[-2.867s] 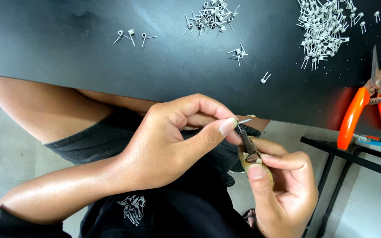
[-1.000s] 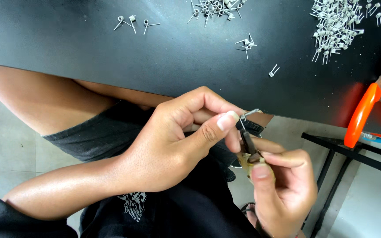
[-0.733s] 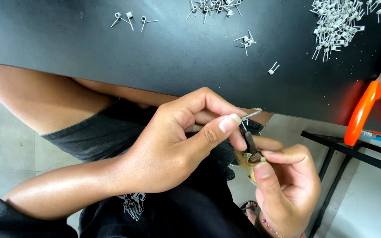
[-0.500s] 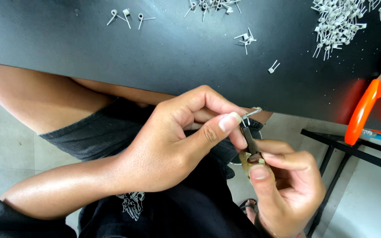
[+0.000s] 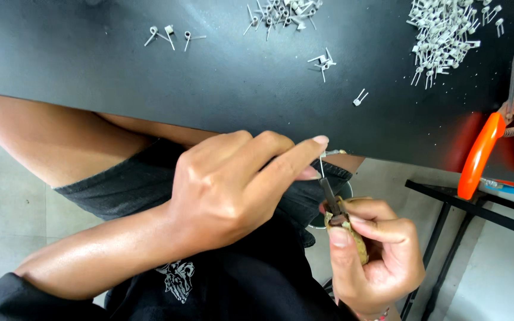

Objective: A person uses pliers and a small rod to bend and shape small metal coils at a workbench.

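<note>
Head view: right hand (image 5: 376, 255) grips a small dark-tipped tool (image 5: 334, 205) below the black desk (image 5: 150, 89) edge. Left hand (image 5: 239, 184) pinches a thin wire spring (image 5: 322, 161) at the tool's tip. Farther on the desk: loose springs (image 5: 441, 35), orange-handled snips (image 5: 501, 142).

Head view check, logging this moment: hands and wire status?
Left hand fingers pinch thin wire. Right hand grips small tool. Nothing between them.

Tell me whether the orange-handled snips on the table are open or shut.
Open. The orange-handled snips lie flat on the black table, handles splayed apart and the two blades spread in a V.
</note>
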